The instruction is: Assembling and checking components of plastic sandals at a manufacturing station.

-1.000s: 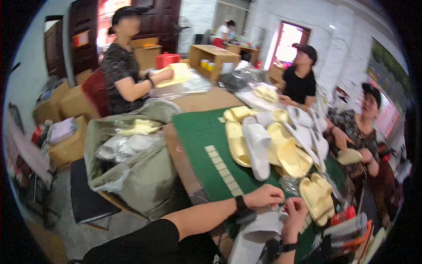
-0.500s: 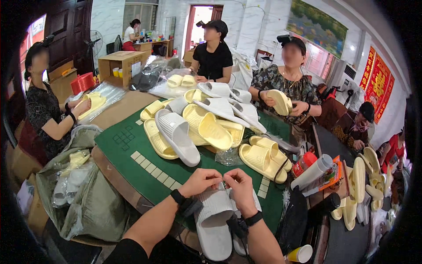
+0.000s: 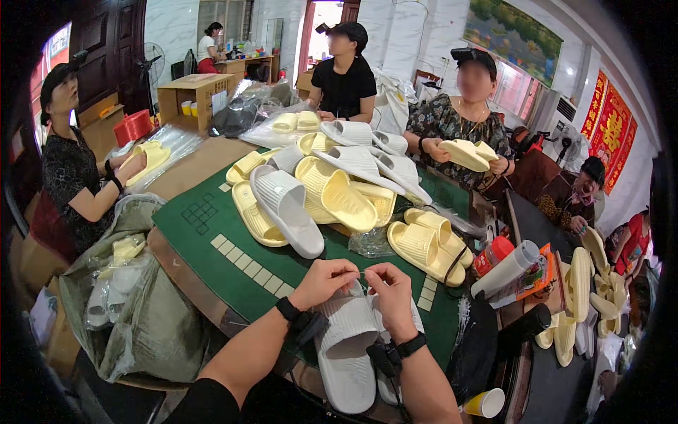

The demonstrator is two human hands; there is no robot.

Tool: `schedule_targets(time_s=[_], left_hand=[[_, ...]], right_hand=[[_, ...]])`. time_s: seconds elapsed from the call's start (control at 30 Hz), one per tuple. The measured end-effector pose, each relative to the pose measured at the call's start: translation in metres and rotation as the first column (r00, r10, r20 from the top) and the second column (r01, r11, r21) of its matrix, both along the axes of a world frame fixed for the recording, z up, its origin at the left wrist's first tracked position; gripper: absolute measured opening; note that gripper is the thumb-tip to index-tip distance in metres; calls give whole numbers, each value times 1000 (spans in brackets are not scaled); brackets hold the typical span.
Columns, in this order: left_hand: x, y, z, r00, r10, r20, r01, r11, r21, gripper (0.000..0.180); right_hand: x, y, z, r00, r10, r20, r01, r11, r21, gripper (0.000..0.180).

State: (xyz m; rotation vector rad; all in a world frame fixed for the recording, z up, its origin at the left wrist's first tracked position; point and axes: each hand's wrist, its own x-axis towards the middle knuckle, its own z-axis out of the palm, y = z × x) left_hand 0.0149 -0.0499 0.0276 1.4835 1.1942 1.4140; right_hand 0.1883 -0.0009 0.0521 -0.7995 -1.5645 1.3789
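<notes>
My left hand and my right hand meet fingertip to fingertip over the table. Both are closed in a pinch on something thin and hard to see, possibly a strand. Just below them lies a pair of grey slippers at the table's near edge. The left grey slipper shows its ribbed strap and open heel; the other is mostly hidden by my right hand and wrist. Beyond my hands, yellow and grey slippers are heaped on the green mat, with a large grey slipper leaning on top.
A yellow slipper pair with a dark cord lies at right, near a red-lidded jar, a pale cylinder and a paper cup. An open sack of wrapped slippers stands at left. Co-workers sit around the table; one holds yellow slippers.
My hands have risen slightly away from the grey slippers, and the fingertips are a little farther apart. Across the table, a co-worker has turned the yellow slippers from upright to level.
</notes>
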Motion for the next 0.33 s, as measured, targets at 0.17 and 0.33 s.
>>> schedule_targets(time_s=[0.17, 0.33], left_hand=[[3, -1, 1, 1000, 4, 22, -4, 1000, 30, 11], [1, -1, 1, 1000, -19, 17, 19, 1000, -22, 13]], right_hand=[[2, -1, -1, 1000, -15, -2, 15, 1000, -8, 6], [3, 1, -4, 1000, -18, 2, 18, 1000, 11, 10]])
